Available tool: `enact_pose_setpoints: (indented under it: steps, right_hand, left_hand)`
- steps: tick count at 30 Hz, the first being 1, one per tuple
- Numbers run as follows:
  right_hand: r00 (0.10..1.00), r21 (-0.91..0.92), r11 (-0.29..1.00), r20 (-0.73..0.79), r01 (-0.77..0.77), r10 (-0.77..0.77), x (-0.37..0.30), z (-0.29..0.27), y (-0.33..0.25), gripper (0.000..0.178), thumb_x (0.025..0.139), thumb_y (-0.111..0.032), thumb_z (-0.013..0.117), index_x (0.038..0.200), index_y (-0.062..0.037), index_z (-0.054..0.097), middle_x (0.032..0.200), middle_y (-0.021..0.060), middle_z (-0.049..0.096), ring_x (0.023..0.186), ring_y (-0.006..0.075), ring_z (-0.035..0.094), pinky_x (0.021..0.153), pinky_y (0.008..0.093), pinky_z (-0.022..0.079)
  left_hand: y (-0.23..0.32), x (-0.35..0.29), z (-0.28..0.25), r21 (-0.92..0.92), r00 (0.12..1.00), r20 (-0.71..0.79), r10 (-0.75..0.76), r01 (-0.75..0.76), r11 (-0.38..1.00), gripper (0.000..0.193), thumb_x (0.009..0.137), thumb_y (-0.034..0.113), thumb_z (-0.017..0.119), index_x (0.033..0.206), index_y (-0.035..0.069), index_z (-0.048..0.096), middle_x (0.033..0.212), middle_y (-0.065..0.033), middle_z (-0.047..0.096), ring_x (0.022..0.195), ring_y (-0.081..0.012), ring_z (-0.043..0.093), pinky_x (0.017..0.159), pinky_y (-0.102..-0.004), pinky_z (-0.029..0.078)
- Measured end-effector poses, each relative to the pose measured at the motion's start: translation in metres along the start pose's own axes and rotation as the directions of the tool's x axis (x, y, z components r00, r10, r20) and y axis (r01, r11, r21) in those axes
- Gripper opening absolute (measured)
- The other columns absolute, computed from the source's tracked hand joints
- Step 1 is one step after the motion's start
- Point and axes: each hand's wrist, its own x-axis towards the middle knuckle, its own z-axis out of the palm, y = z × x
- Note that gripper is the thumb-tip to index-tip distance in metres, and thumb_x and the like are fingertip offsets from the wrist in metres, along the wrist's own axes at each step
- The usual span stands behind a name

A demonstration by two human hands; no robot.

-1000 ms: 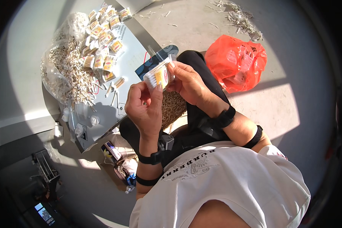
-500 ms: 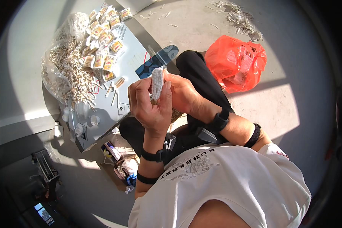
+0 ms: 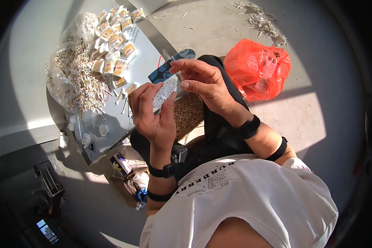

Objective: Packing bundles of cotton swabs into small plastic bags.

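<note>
Pinching swab pack [image 3: 165,92] (white tips showing): left hand [image 3: 154,122] | right hand [image 3: 208,87]: half-open, empty, beside it

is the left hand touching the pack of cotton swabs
Touching: the head view shows the left hand pinching the pack of cotton swabs between thumb and fingers.

Red bag [image 3: 236,60]: translucent plastic, on floor [image 3: 293,124], pink item [image 3: 265,73] inside.
Blue patterned piece [image 3: 185,55]: rounded end visible.
Carton [image 3: 125,194]: brown, mixed items inside.
Dark frame [image 3: 49,180]: lower left, shaded.
</note>
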Motion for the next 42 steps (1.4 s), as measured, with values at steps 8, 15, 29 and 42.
enact_pose_setpoints:
  steps: [8,15,29,42]
  right_hand:
    - [0.937,-0.475,0.816,0.266,0.33,-0.225,0.005,0.008,-0.033,0.025,0.084,-0.004,0.07,0.108,-0.0024,0.066,0.092,0.0043,0.062,0.075,0.0102,0.056,0.068,0.0233,0.046]
    - [0.934,-0.569,0.746,0.281,0.346,-0.219,0.002,0.015,-0.038,0.02,0.083,-0.005,0.07,0.101,-0.0019,0.063,0.089,0.0063,0.061,0.074,0.0136,0.061,0.065,0.026,0.049]
    - [0.915,-0.674,0.619,0.303,0.403,-0.266,-0.002,0.023,-0.036,0.024,0.078,-0.003,0.069,0.1,-0.0014,0.06,0.084,0.0079,0.056,0.063,0.0197,0.058,0.054,0.0288,0.047]
    - [0.891,-0.758,0.476,0.326,0.446,-0.316,-0.003,0.026,-0.034,0.031,0.071,-0.008,0.073,0.096,-0.0041,0.055,0.087,0.0086,0.058,0.066,0.0258,0.062,0.054,0.0327,0.05]
  left_hand:
    - [-0.002,0.005,-0.007,-0.266,0.98,0.151,-0.133,0.17,0.949,0.028,0.075,0.004,0.077,0.099,0.0,0.064,0.093,-0.0111,0.064,0.083,-0.025,0.061,0.077,-0.0334,0.049]
    - [0.002,0.004,-0.019,-0.355,0.935,0.196,-0.295,0.348,0.868,0.026,0.074,0.003,0.077,0.097,-0.001,0.065,0.091,-0.0103,0.065,0.084,-0.0216,0.062,0.076,-0.0307,0.049]
    - [0.006,0.019,-0.023,-0.072,0.978,0.185,0.095,-0.083,0.994,0.03,0.064,-0.006,0.066,0.093,0.0,0.063,0.09,-0.0121,0.063,0.082,-0.0312,0.059,0.074,-0.0395,0.049]
    - [0.005,0.02,-0.02,-0.014,0.965,0.194,0.177,-0.177,0.984,0.031,0.063,-0.007,0.063,0.093,-0.001,0.062,0.089,-0.0123,0.062,0.081,-0.0322,0.058,0.074,-0.041,0.048]
